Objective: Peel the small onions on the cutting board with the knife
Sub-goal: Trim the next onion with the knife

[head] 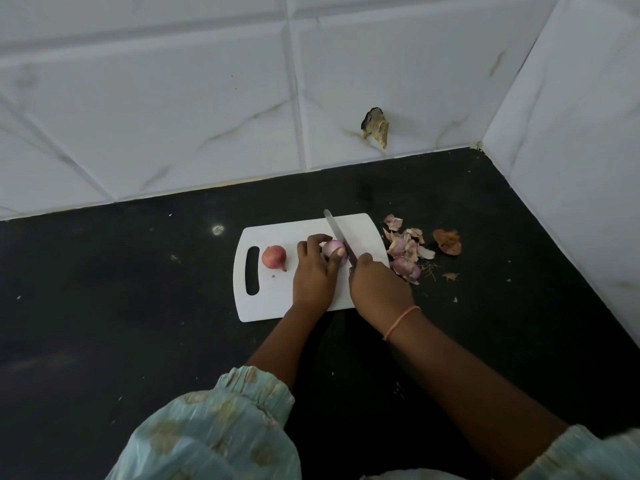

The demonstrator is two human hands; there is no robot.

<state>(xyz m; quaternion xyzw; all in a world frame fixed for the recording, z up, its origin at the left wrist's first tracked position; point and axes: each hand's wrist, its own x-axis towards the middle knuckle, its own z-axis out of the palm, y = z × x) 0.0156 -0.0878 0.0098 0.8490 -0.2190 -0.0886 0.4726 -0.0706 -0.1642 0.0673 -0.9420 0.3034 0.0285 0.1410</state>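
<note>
- My left hand point(313, 271) curls its fingers and thumb round a pale, partly peeled onion point(331, 249) on the white cutting board point(277, 303).
- My right hand point(375, 284) grips the handle of the knife point(337, 237); the blade lies against the right side of that onion, its tip pointing away toward the tiled wall point(173, 116).
- A second onion point(274, 257), skin on, sits on the board near the handle slot point(252, 270), apart from my left hand.
- Onion peels point(405, 249) lie on the black counter point(121, 306) just right of the board.
</note>
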